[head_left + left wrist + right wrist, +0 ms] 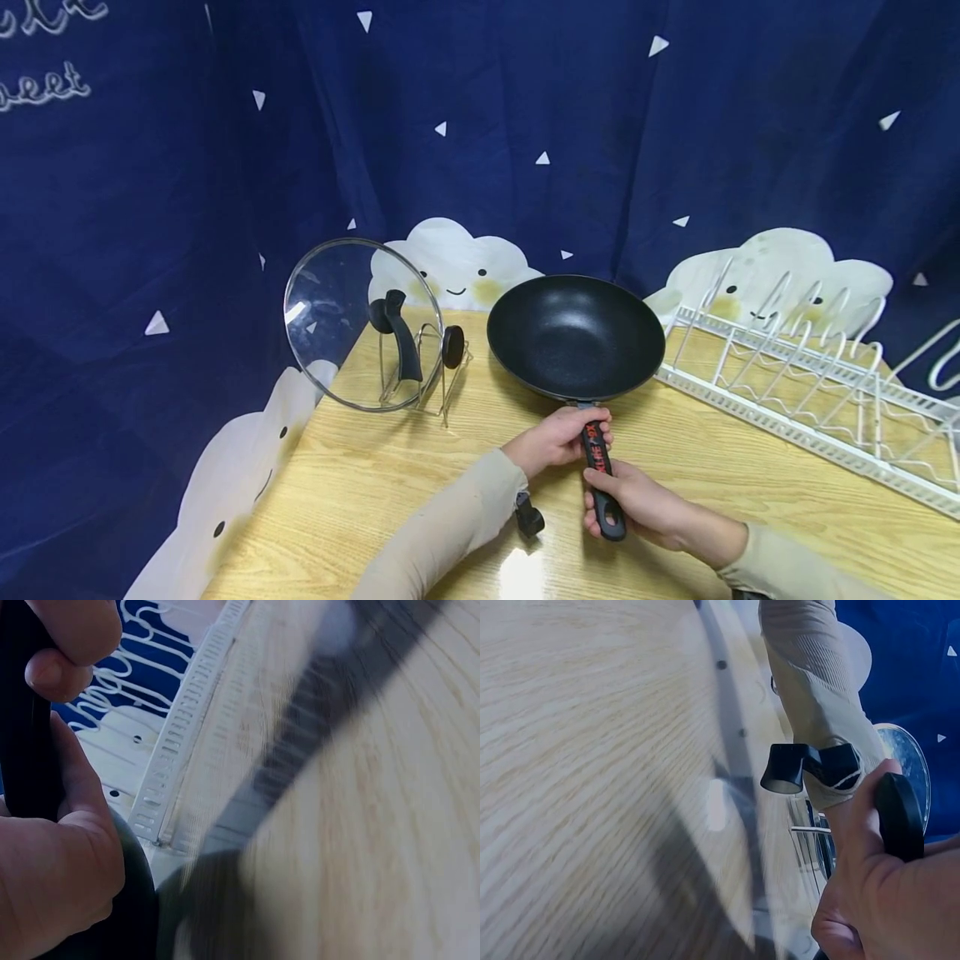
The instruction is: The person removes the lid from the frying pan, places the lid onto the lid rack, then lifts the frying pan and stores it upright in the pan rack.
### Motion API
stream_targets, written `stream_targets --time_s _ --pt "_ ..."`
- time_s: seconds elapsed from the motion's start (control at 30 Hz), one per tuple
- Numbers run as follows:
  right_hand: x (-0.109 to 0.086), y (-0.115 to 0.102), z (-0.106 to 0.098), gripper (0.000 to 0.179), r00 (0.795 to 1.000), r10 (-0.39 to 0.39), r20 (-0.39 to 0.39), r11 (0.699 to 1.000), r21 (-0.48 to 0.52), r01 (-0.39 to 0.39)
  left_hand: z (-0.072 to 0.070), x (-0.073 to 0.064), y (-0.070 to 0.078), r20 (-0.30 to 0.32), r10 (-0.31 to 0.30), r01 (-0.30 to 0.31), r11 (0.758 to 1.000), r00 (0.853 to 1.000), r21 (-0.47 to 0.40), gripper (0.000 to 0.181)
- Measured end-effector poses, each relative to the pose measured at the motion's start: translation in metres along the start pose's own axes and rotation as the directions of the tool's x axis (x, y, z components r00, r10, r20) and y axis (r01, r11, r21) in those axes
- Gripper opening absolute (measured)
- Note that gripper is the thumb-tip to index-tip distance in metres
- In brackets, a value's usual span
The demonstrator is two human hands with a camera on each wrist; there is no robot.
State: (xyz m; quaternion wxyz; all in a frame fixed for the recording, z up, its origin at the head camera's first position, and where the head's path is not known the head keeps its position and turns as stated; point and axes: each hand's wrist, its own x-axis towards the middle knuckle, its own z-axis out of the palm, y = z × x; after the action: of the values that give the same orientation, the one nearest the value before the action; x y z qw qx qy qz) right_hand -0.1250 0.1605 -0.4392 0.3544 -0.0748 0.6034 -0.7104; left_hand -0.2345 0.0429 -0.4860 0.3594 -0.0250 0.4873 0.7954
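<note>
A black wok (573, 333) with a long black handle is held over the table, its open bowl tilted toward me in the head view. My left hand (558, 437) grips the handle close to the bowl, over its red lettering. Nearer the handle's end, my right hand (637, 500) curls round it from the right. In the left wrist view the left hand (60, 862) wraps the dark handle, with the wok's outer side beneath. The right wrist view shows the right hand (900, 900) with the handle's end (898, 817) sticking out beside the thumb.
To the left, a glass lid (341, 333) with a black knob stands upright in a small wire rack (446, 400). A white dish rack (780, 417) with wire loops lies along the right. The wooden table (322, 517) meets a blue curtain (480, 83) at its back and left.
</note>
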Motion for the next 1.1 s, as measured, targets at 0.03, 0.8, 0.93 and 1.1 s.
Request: stream_targets --time_s 0.03,0.8,0.93,1.1 --pt "0.001 0.0 0.001 0.026 1.0 0.002 -0.003 1.0 0.001 -0.002 -0.001 0.0 0.001 0.008 -0.005 0.004 1.0 1.0 0.003 0.013" --pt "0.015 -0.002 0.022 0.033 0.987 0.028 -0.158 0.999 0.035 -0.023 -0.014 -0.007 0.008 0.112 -0.044 0.041 0.999 0.993 0.03 0.018" --pt "0.019 0.0 0.027 0.026 0.973 0.004 -0.232 0.999 0.034 0.004 -0.015 -0.006 0.008 0.111 -0.039 0.037 0.999 0.993 0.014 0.014" --pt "0.024 0.006 0.033 0.025 0.941 -0.026 -0.337 1.0 -0.02 0.021 -0.015 -0.006 0.008 0.139 -0.044 0.05 0.998 0.989 -0.041 0.012"
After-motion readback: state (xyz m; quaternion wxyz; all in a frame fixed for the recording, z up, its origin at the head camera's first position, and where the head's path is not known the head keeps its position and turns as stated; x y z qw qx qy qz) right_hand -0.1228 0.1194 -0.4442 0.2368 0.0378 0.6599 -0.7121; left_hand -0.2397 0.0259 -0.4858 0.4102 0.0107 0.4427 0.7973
